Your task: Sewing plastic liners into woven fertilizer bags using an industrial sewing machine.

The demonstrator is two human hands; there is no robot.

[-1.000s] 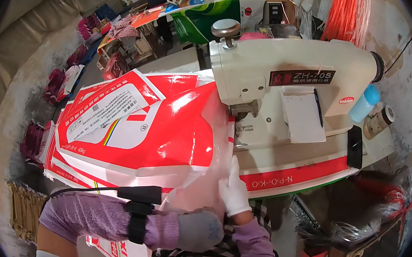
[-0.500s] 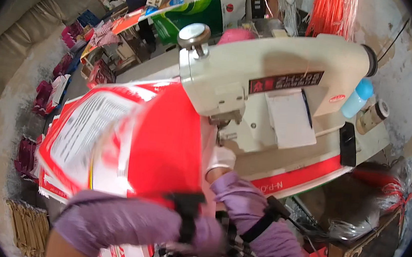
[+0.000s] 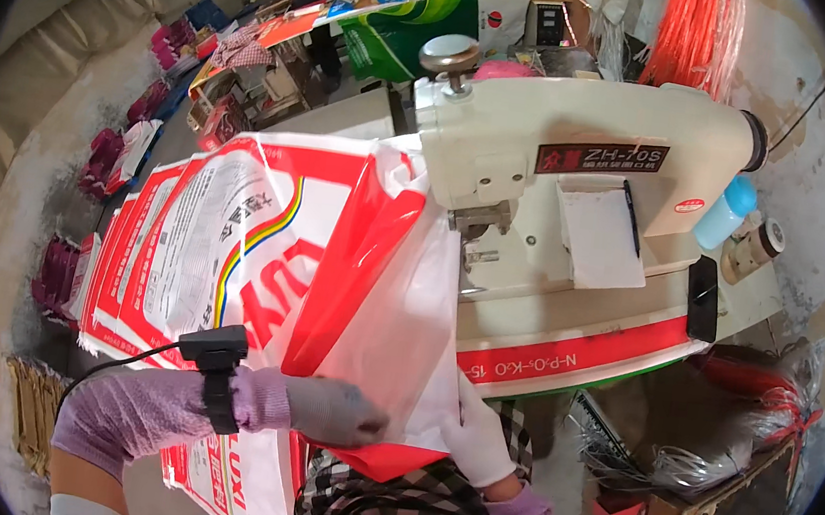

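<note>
Sewing machine (image 3: pixel 582 175) close right of bag (image 3: pixel 332 259)

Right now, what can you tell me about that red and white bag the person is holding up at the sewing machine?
The red and white bag looks like glossy woven plastic, printed with coloured stripes and text panels. It is folded over, its translucent white inner side showing near the machine. The left hand, in a grey glove, grips its lower edge; the right hand, in a white glove, holds it from beneath. Its top edge reaches the sewing machine head, over a stack of similar bags.
</note>
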